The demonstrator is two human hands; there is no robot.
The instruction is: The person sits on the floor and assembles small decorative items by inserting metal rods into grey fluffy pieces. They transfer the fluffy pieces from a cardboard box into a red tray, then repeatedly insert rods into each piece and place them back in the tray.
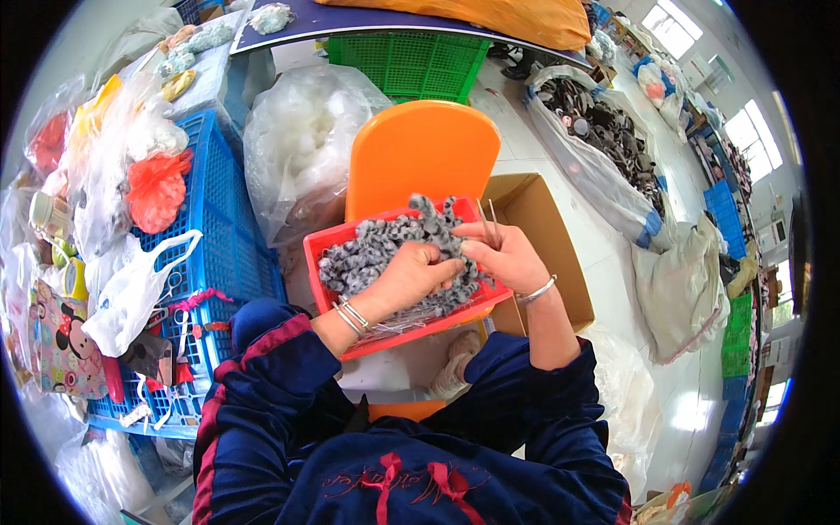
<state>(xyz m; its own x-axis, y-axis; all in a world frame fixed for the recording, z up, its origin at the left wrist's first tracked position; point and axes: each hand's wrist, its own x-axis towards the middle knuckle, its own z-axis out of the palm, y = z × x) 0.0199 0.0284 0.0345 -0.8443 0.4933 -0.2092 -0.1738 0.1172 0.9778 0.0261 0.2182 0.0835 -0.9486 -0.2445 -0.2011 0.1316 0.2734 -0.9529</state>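
A red plastic basket (318,278) in front of me is heaped with grey, mottled fluffy pieces (367,251). Over the heap my left hand (418,273) is closed, thumb against fingers, at a grey fluffy piece (431,222) that sticks up between both hands. Its lower end is hidden by the fingers. My right hand (509,256) is closed too, its thumb and fingertips meeting those of the left. Thin metal tweezers (493,219) rise from between the right fingers. Thin clear strips (402,324) lie at the basket's near side.
An orange chair (424,157) stands behind the basket, with an open cardboard box (547,249) to the right. At left, a blue crate (229,223) bears bags and scissors. A clear bag of white stuffing (302,140) and a sack of dark pieces (595,131) stand farther off.
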